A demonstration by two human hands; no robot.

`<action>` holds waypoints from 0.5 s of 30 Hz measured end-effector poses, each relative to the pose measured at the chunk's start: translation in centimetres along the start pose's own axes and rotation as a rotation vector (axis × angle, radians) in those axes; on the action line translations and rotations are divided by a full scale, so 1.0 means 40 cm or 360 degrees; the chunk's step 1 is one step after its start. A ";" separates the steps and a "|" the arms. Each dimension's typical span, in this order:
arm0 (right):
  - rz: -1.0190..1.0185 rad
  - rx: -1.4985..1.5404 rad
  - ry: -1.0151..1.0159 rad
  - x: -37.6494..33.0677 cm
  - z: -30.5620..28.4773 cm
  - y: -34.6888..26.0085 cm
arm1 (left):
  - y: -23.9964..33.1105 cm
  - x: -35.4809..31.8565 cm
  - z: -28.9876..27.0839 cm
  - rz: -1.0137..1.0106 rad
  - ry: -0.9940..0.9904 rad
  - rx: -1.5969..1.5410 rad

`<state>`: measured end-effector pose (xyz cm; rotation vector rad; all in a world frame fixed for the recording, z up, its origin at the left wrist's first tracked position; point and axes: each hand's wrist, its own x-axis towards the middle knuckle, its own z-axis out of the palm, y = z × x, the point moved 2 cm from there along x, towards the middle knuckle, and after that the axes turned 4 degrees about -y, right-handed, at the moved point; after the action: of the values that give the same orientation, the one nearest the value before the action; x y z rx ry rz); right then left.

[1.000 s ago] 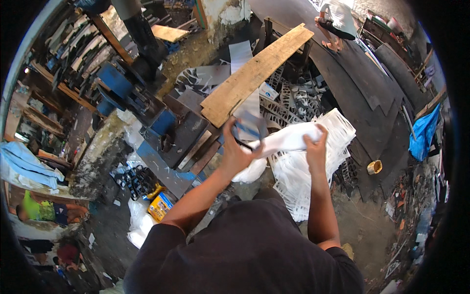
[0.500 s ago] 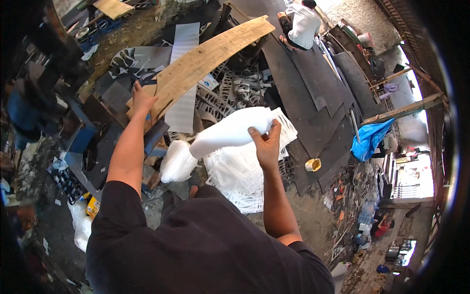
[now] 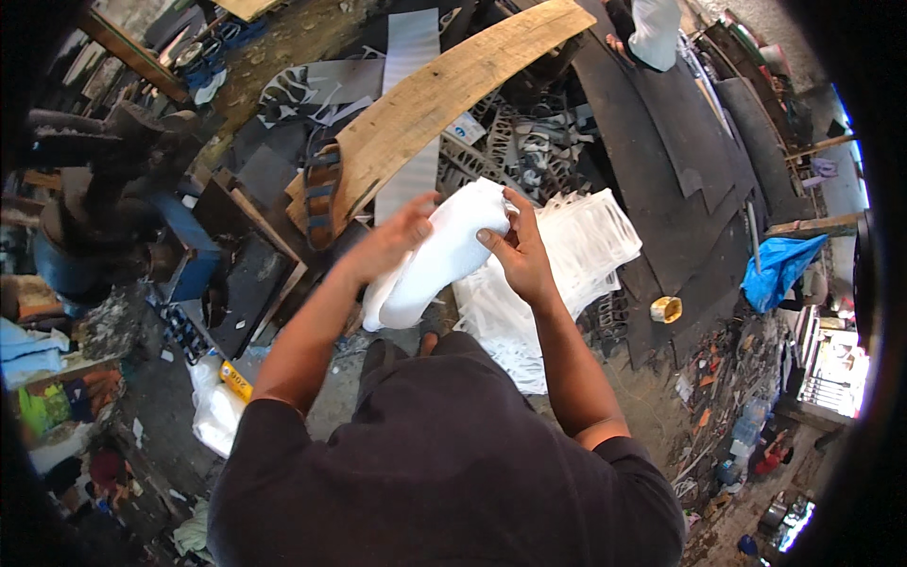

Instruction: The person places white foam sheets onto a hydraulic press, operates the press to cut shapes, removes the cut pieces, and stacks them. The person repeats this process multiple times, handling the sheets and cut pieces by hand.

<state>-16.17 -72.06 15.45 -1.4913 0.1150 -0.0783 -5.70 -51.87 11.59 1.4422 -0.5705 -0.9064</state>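
My right hand grips the upper right end of a bundle of white, sole-shaped foam pieces, thumb on the front and fingers behind. Held in front of my body, the bundle tilts, with its lower end toward my feet. Close against its left side is my left hand, a little blurred, its fingers apart. Whether it touches the foam I cannot tell. Up and to the left, a sole-shaped metal frame with crossbars stands at the near end of a long wooden board.
White cut-out foam sheets are piled right of the bundle. Dark sheets cover the floor beyond, with a yellow container near them. A blue-and-black machine stands left. A person in white is at the far right.
My left hand has left the near end of the wooden board and come down beside the white foam. The bundle in my right hand is now more upright. The view has shifted left.
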 end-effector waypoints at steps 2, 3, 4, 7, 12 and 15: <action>-0.0020 -0.0057 -0.0050 0.007 0.032 -0.007 | -0.004 -0.061 0.054 -0.0324 -0.0222 -0.0484; -0.0110 -0.0034 -0.0057 0.010 0.046 -0.005 | -0.014 -0.082 0.061 -0.0338 -0.0211 -0.0653; -0.0081 -0.0044 -0.0074 0.010 0.058 -0.010 | -0.018 -0.102 0.066 -0.0351 -0.0200 -0.0821; -0.0066 -0.0107 -0.0046 0.003 0.091 -0.030 | 0.019 -0.152 0.080 -0.0168 0.0079 -0.0820; -0.0110 -0.0088 -0.0037 -0.007 0.131 -0.063 | 0.115 -0.207 0.088 -0.0059 0.0287 -0.0833; -0.0045 -0.0227 -0.0027 -0.020 0.148 -0.089 | 0.128 -0.238 0.087 0.0003 0.0458 -0.0803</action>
<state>-16.16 -66.37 19.45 -1.6359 0.0868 -0.0816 -12.98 -46.78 18.68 1.0822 -0.1122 -0.7546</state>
